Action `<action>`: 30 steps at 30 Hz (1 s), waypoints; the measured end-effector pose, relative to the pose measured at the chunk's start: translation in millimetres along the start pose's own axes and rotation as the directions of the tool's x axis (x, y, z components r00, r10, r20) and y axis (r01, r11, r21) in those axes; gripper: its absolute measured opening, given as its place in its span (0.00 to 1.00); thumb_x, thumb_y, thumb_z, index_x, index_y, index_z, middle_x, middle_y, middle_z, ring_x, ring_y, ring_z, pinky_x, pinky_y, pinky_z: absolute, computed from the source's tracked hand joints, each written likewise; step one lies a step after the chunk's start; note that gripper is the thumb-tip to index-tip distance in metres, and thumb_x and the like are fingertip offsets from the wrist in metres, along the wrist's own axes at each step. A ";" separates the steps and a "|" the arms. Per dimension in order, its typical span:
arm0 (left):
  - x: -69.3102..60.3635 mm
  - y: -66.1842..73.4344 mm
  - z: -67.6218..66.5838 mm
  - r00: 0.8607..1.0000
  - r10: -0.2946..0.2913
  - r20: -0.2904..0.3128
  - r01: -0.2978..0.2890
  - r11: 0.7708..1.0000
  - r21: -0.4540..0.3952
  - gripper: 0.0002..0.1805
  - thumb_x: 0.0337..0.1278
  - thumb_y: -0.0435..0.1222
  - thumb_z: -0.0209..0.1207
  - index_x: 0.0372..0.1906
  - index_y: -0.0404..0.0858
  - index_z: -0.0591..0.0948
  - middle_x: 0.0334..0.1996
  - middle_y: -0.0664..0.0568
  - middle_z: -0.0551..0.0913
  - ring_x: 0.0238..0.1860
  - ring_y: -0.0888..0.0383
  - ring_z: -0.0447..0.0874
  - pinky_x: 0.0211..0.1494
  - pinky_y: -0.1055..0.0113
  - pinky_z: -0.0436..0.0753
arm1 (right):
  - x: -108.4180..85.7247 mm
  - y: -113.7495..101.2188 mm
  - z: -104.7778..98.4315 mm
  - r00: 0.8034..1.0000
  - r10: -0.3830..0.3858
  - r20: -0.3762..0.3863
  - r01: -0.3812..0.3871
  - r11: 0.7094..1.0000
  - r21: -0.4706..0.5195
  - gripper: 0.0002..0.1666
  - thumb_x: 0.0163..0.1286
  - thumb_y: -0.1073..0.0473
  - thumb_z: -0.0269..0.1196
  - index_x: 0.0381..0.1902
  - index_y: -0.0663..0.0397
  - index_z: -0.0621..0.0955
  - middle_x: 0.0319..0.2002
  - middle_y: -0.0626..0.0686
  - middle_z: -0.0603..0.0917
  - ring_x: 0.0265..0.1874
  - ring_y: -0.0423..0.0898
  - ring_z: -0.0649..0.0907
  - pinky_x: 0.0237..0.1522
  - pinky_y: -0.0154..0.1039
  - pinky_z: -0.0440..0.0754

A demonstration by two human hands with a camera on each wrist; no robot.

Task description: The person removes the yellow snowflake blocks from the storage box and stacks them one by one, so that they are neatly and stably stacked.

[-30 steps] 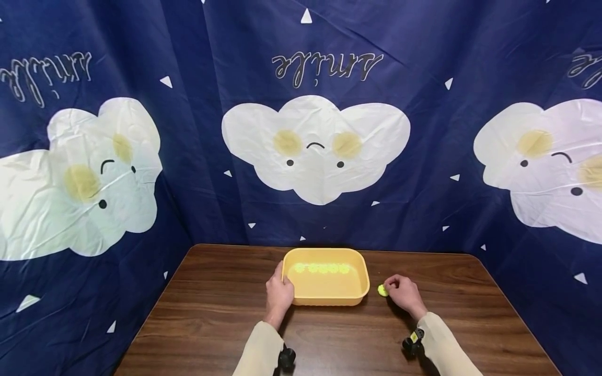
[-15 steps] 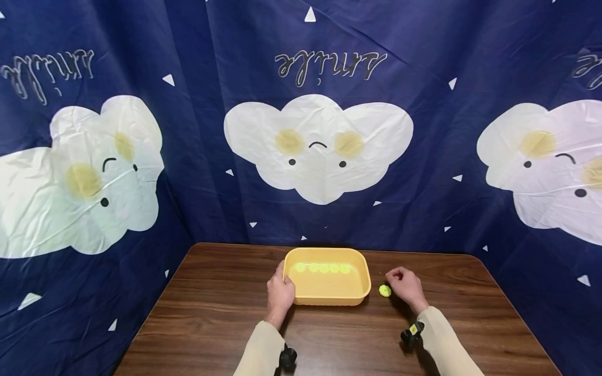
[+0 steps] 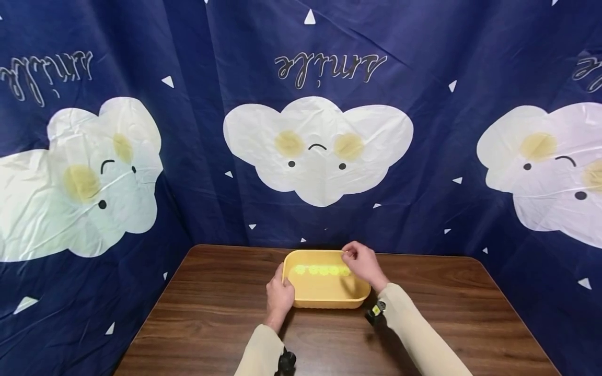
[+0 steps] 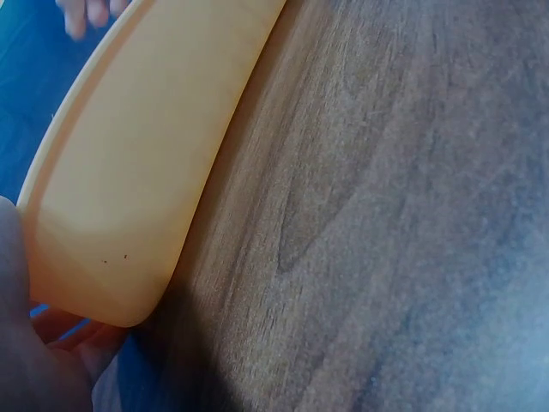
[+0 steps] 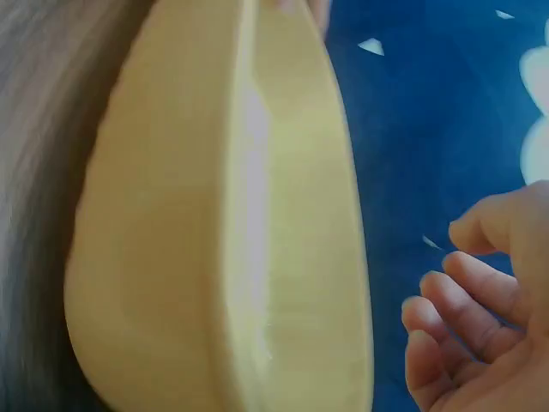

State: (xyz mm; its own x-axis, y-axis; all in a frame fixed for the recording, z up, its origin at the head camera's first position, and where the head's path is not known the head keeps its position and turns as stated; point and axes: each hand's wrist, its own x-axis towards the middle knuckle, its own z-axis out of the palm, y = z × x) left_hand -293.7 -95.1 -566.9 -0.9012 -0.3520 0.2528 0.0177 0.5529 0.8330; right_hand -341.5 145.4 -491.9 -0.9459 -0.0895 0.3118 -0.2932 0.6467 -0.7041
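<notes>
A shallow yellow plastic tray [image 3: 324, 304] stands on the table. My left hand [image 3: 279, 295] grips its left side, the thumb over the rim and the fingers behind its outer wall. Several small yellow-green discs with scalloped edges [image 3: 324, 270] lie in a row along the tray's back. Over the tray's back right corner is my right hand [image 3: 364, 262], its thumb and index finger held close together. In the right wrist view, the curled right fingers [image 5: 480, 330] show no object, though a small item could be hidden. The loose disc seen earlier on the table cannot be seen now.
A brown wood-grain table [image 3: 451, 308] bears the tray near its back edge. Behind and at both sides hangs a dark blue curtain [image 3: 197, 156] printed with white clouds and triangles. The right forearm [image 3: 414, 324] covers part of the table.
My right hand left the disc on the table at the tray's right, then moved left and up over the tray's back right corner. The left hand and the tray have stayed put.
</notes>
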 end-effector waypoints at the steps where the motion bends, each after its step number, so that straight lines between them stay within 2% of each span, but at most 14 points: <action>1: -0.3 -0.1 -0.4 1.000 0.006 -0.005 -0.006 1.000 0.000 0.26 0.64 0.28 0.53 0.68 0.31 0.75 0.58 0.29 0.81 0.56 0.32 0.82 0.58 0.40 0.80 | 1.5 -2.2 7.3 0.999 0.001 0.035 -0.001 1.000 0.002 0.06 0.62 0.62 0.68 0.38 0.56 0.86 0.30 0.49 0.85 0.30 0.42 0.80 0.38 0.36 0.77; 3: -1.3 -0.5 -1.0 1.000 0.006 -0.013 -0.006 1.000 -0.004 0.26 0.64 0.28 0.54 0.68 0.31 0.75 0.57 0.29 0.82 0.56 0.32 0.82 0.59 0.40 0.80 | 3.7 -4.7 21.0 0.993 0.022 0.118 -0.021 1.000 -0.002 0.08 0.64 0.62 0.67 0.41 0.58 0.85 0.31 0.49 0.84 0.31 0.42 0.79 0.39 0.36 0.77; 7: -5.2 -3.0 -0.5 1.000 0.004 -0.018 -0.004 1.000 -0.001 0.26 0.64 0.27 0.54 0.67 0.31 0.75 0.57 0.29 0.82 0.56 0.32 0.82 0.58 0.40 0.80 | 6.5 -4.2 42.6 0.965 0.088 0.247 -0.087 0.996 -0.016 0.14 0.65 0.61 0.67 0.45 0.63 0.84 0.33 0.50 0.83 0.32 0.42 0.79 0.39 0.38 0.78; 9: -7.9 -4.4 0.8 1.000 -0.004 -0.013 0.004 1.000 0.003 0.26 0.64 0.27 0.54 0.67 0.31 0.75 0.57 0.29 0.82 0.56 0.33 0.82 0.59 0.41 0.80 | 6.7 -2.1 49.8 0.953 0.099 0.286 -0.093 0.995 -0.035 0.13 0.65 0.61 0.66 0.42 0.65 0.82 0.30 0.49 0.79 0.30 0.43 0.76 0.37 0.37 0.75; 12: -10.8 -5.0 3.3 1.000 -0.005 -0.013 0.005 1.000 -0.003 0.26 0.64 0.27 0.54 0.67 0.31 0.75 0.56 0.29 0.82 0.56 0.33 0.83 0.59 0.41 0.80 | 6.3 2.6 56.8 0.951 0.087 0.297 -0.072 0.996 -0.059 0.09 0.62 0.63 0.66 0.32 0.64 0.78 0.25 0.47 0.70 0.26 0.42 0.69 0.33 0.36 0.67; 13: -11.2 -4.6 4.1 1.000 -0.005 -0.015 0.005 1.000 -0.005 0.26 0.63 0.26 0.54 0.67 0.31 0.75 0.56 0.29 0.82 0.56 0.33 0.83 0.59 0.41 0.80 | 6.4 4.4 58.2 0.948 0.081 0.307 -0.067 0.996 -0.056 0.11 0.62 0.65 0.66 0.27 0.63 0.74 0.22 0.46 0.65 0.23 0.42 0.65 0.32 0.36 0.64; 17: -8.5 -1.7 5.5 1.000 -0.003 -0.023 0.003 1.000 -0.011 0.26 0.62 0.26 0.55 0.67 0.31 0.75 0.56 0.28 0.82 0.55 0.34 0.83 0.58 0.41 0.80 | 8.1 7.4 62.9 0.956 0.034 0.293 -0.016 0.998 -0.063 0.20 0.57 0.69 0.67 0.20 0.56 0.66 0.18 0.44 0.59 0.20 0.41 0.60 0.29 0.34 0.58; 23: -4.7 0.5 3.7 1.000 0.005 -0.029 -0.005 1.000 -0.005 0.27 0.62 0.25 0.55 0.67 0.30 0.75 0.56 0.29 0.82 0.56 0.34 0.83 0.58 0.42 0.81 | 6.7 4.9 68.8 0.965 -0.034 0.259 0.061 0.994 -0.095 0.27 0.48 0.74 0.66 0.17 0.52 0.57 0.17 0.40 0.50 0.20 0.40 0.55 0.27 0.34 0.51; 27: -2.8 0.7 2.2 1.000 0.005 -0.026 -0.005 1.000 -0.004 0.26 0.63 0.25 0.55 0.67 0.30 0.75 0.57 0.29 0.82 0.56 0.34 0.83 0.58 0.42 0.81 | 6.7 3.8 72.4 0.966 -0.038 0.254 0.072 0.990 -0.125 0.30 0.49 0.74 0.67 0.17 0.51 0.56 0.19 0.40 0.47 0.21 0.41 0.52 0.28 0.35 0.50; 30: -1.3 1.5 0.9 1.000 0.000 -0.016 0.000 1.000 -0.004 0.26 0.64 0.26 0.55 0.68 0.30 0.74 0.57 0.29 0.81 0.57 0.34 0.82 0.59 0.42 0.80 | 8.1 3.5 75.5 0.962 -0.009 0.271 0.051 0.988 -0.146 0.32 0.52 0.73 0.68 0.17 0.50 0.55 0.20 0.41 0.46 0.21 0.42 0.50 0.27 0.35 0.49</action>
State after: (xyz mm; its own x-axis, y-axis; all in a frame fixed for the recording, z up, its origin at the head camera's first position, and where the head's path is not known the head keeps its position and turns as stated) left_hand -292.9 -93.1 -566.3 -0.8943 -0.3641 0.2601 0.0191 0.5497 0.8351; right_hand -360.6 89.7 -540.0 -0.9453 -0.2977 0.1336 -0.3175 0.7448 -0.5869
